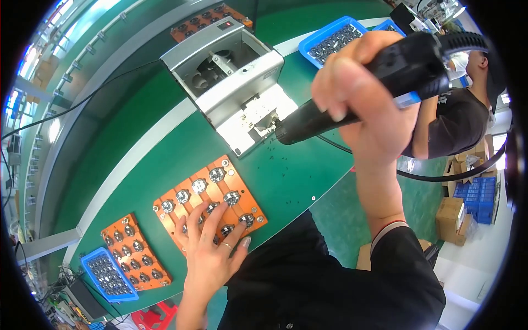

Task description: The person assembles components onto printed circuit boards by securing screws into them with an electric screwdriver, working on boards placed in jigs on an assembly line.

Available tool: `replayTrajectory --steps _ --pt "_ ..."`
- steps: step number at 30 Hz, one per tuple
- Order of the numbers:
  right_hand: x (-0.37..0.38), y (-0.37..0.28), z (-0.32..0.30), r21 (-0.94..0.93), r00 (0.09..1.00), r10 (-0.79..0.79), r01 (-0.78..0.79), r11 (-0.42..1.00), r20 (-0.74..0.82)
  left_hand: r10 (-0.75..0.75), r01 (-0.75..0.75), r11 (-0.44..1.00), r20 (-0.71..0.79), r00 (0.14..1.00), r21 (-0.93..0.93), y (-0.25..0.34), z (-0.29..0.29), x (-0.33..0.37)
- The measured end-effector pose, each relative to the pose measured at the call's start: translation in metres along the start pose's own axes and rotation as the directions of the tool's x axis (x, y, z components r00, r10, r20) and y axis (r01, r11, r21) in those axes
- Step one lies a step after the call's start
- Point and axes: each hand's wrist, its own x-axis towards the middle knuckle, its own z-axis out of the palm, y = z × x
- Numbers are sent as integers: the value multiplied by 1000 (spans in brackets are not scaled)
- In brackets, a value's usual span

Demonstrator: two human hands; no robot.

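My right hand [371, 107] is wrapped round a black electric screwdriver [305, 122], held tilted above the green table. The screwdriver's front end is at the bright front plate of a silver screw feeder [212, 102]; whether it touches a screw there I cannot tell. My left hand [209, 263] lies with fingers spread over an orange fixture plate [245, 183], touching it or the parts on it. Round metal parts, such as one silver disc [198, 186], sit in rows on this plate. My fingers partly hide several of them.
A second orange plate [130, 218] with metal parts lies at left, beside a blue tray [125, 297] of small parts. Another blue tray [311, 38] stands behind my right hand. Tiny dark screws [271, 158] lie scattered on the table. A co-worker [456, 121] sits at far right.
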Motion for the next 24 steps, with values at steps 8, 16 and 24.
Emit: replayTrajectory --steps 8,16,24 --pt "7 -7 -4 152 997 15 -4 988 -70 3 -3 1000 -9 1000 7 -2 0 -2" --pt "8 -1 -6 115 995 -100 98 989 10 7 -7 1000 -1 1000 11 -1 0 -3" --pt "8 1 -9 121 985 -157 149 981 67 11 -11 1000 -3 1000 12 -2 1 -2"
